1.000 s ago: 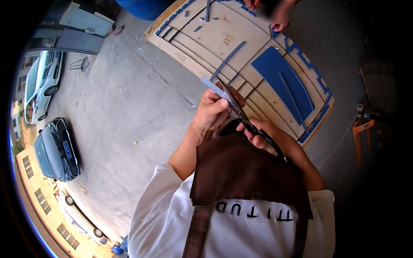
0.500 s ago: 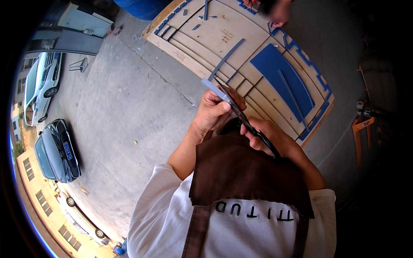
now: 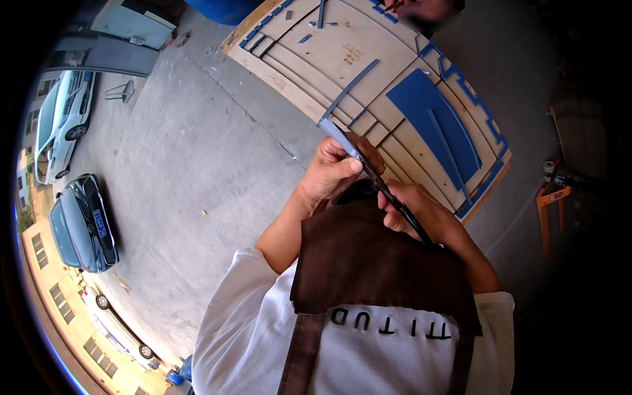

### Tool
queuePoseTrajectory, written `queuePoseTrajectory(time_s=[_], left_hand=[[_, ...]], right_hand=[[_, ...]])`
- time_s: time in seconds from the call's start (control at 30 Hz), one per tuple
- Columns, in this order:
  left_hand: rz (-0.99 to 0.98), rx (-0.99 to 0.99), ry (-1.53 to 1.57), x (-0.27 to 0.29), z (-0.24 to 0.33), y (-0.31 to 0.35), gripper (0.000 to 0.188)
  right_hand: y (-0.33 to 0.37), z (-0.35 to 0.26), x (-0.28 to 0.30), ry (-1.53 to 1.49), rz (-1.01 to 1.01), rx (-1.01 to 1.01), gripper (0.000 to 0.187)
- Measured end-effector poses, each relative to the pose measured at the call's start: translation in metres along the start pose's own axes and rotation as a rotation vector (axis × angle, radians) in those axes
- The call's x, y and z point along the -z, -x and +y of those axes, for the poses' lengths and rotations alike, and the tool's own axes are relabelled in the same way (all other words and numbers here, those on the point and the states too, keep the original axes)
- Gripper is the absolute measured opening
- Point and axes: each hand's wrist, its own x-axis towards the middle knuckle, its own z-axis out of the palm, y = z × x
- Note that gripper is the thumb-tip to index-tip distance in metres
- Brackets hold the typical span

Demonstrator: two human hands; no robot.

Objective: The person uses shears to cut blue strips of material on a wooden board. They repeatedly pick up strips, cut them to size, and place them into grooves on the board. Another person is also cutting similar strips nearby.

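My left hand (image 3: 331, 172) pinches a narrow grey-blue strip (image 3: 334, 131) between thumb and fingers, in front of my chest. In my right hand (image 3: 416, 205) is a pair of dark scissors (image 3: 373, 174), its black handles wrapped by the fingers. The blades lie lengthwise along the strip and look nearly closed; whether they bite into it I cannot tell. Just beyond my hands is a wooden board (image 3: 378, 43) with slots and blue edging. A large blue panel (image 3: 447, 118) and several loose blue strips, one long and curved (image 3: 352, 87), lie on it.
Another person's hand (image 3: 438, 10), partly blurred, is at the board's far edge. A blue barrel (image 3: 224, 10) stands at the far left. An orange stand (image 3: 550, 197) is on the right. Cars, among them a dark one (image 3: 84, 224), are parked on the left.
The scissors' handles have come closer together, and the strip has tilted slightly and shifted a little right. The other person's hand at the far edge has moved slightly right.
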Motion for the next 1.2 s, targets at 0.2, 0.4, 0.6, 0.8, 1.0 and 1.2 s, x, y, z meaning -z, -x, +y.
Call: queuePoseTrajectory(time_s=[0.2,0.4,0.6,0.8,1.0,1.2], left_hand=[[0.0,-0.02,0.03,0.002,-0.003,0.0,0.022],[0.001,-0.015,0.058,0.008,-0.002,-0.001,0.02],[0.087,-0.18,-0.055,0.003,0.017,-0.009,0.026],[0.09,-0.16,-0.054,0.009,0.013,-0.006,0.024],[0.063,-0.135,0.022,0.011,0.008,-0.005,0.024],[0.027,-0.146,0.054,0.012,0.005,-0.005,0.021]], right_hand=[[-0.001,0.0,0.003,0.077,0.016,0.032,0.04],[-0.003,-0.001,0.006,0.1,0.062,0.008,0.039],[-0.01,-0.001,0.007,0.058,0.03,0.056,0.036],[-0.011,0.002,0.006,0.012,-0.017,0.039,0.041],[-0.007,-0.003,0.009,0.124,-0.027,0.031,0.046],[-0.006,-0.005,0.011,0.111,-0.047,0.004,0.049]])
